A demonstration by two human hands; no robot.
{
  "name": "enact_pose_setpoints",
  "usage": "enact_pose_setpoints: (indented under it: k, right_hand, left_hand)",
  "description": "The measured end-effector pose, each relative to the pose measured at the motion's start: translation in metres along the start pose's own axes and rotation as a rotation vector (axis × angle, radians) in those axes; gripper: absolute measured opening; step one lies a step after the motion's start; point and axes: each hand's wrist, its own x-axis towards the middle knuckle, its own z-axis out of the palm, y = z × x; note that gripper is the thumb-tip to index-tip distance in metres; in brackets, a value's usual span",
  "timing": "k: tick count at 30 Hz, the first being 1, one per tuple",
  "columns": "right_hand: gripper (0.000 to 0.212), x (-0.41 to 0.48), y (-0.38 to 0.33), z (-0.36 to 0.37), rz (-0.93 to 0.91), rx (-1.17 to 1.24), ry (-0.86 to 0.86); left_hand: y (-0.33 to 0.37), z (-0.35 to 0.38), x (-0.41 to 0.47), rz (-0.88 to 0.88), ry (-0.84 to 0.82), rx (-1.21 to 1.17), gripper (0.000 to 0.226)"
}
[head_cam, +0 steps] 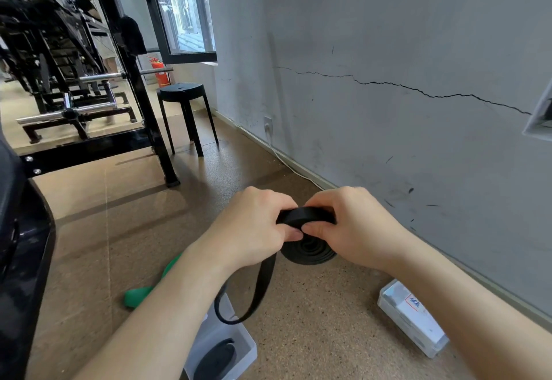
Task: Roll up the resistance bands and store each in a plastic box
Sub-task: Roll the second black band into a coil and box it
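Speckled brown floor [313,320], cracked grey wall [388,51]; half-rolled black rubber band [310,249] pinched by left hand [251,227], right hand [352,227].

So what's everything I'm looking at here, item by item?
black band: one, black, half-rolled in mid-air, tail hanging down
open box: one, clear, floor, bottom centre
rolled band: one, black, inside the open box
green band: one, green, floor, lower left, partly hidden
labelled box: one, clear, floor beside the wall
stool: one, black, beside the wall
fire extinguisher: one, red, far back, behind the stool
gym rack: one, black, left side
left hand: one, grips the black band
right hand: one, grips the black band
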Motion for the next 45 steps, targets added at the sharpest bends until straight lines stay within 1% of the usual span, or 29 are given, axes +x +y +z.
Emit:
enact_pose_setpoints:
  k: [4, 7, 8, 11, 13, 14, 18, 21, 24, 28, 30, 32, 34, 35, 37, 40, 42, 45]
  right_hand:
    - [0.013, 0.001, 0.004, -0.006, 0.032, 0.043, 0.020]
    - [0.010, -0.001, 0.006, -0.009, 0.056, 0.120, 0.027]
    - [0.010, -0.001, 0.006, -0.010, 0.058, 0.136, 0.030]
    - [0.008, -0.001, 0.006, -0.011, 0.073, 0.184, 0.040]
    - [0.006, 0.000, 0.007, -0.012, 0.085, 0.228, 0.038]
    - [0.005, 0.000, 0.007, -0.012, 0.091, 0.251, 0.032]
    - [0.006, -0.002, 0.011, -0.010, 0.130, 0.329, 0.017]
    - [0.009, -0.001, 0.013, -0.009, 0.166, 0.421, 0.024]
    - [0.011, -0.002, 0.010, -0.008, 0.189, 0.479, 0.043]
    - [0.010, 0.000, 0.007, -0.008, 0.205, 0.495, 0.016]
    - [0.012, 0.001, 0.006, -0.008, 0.149, 0.385, -0.020]
    - [0.016, 0.001, 0.001, -0.007, 0.059, 0.205, -0.054]
    - [0.020, 0.000, -0.004, -0.003, 0.021, 0.059, -0.057]
    - [0.021, 0.000, -0.005, -0.003, 0.034, 0.030, -0.041]
    - [0.017, 0.001, -0.004, -0.004, 0.060, 0.027, 0.001]
    - [0.012, 0.001, -0.001, -0.008, 0.084, 0.069, -0.001]
    - [0.011, 0.001, 0.001, -0.009, 0.107, 0.147, -0.015]
    - [0.009, 0.001, 0.005, -0.010, 0.161, 0.330, -0.003]
  left_hand:
    - [-0.003, 0.003, -0.001, -0.076, 0.034, -0.223, 0.023]
    - [-0.003, 0.002, -0.001, -0.114, 0.075, -0.278, 0.020]
    - [-0.002, 0.001, -0.001, -0.114, 0.082, -0.259, 0.018]
    - [0.002, -0.002, 0.000, -0.063, 0.102, -0.097, 0.016]
    - [0.003, -0.003, 0.001, -0.038, 0.104, -0.064, 0.016]
    - [0.002, -0.003, 0.001, -0.048, 0.097, -0.106, 0.016]
    - [-0.001, 0.002, 0.000, -0.147, -0.001, -0.450, 0.023]
    - [-0.003, 0.002, 0.001, -0.168, -0.058, -0.536, 0.026]
    - [-0.004, 0.000, 0.000, -0.157, -0.054, -0.508, 0.026]
    - [-0.003, -0.001, 0.001, -0.095, 0.034, -0.263, 0.014]
    - [-0.002, -0.004, 0.001, -0.041, 0.037, -0.095, 0.010]
    - [0.001, -0.006, 0.000, 0.010, 0.012, 0.040, 0.009]
    - [0.002, -0.005, 0.000, 0.038, -0.012, 0.102, 0.007]
    - [0.001, -0.004, 0.000, 0.034, -0.015, 0.084, 0.008]
    - [-0.001, -0.002, 0.000, -0.007, -0.004, -0.025, 0.014]
    - [-0.002, -0.001, 0.001, -0.071, -0.002, -0.203, 0.024]
    - [-0.002, -0.001, 0.000, -0.094, -0.016, -0.249, 0.026]
    - [-0.005, -0.005, 0.000, -0.101, -0.031, -0.275, 0.025]
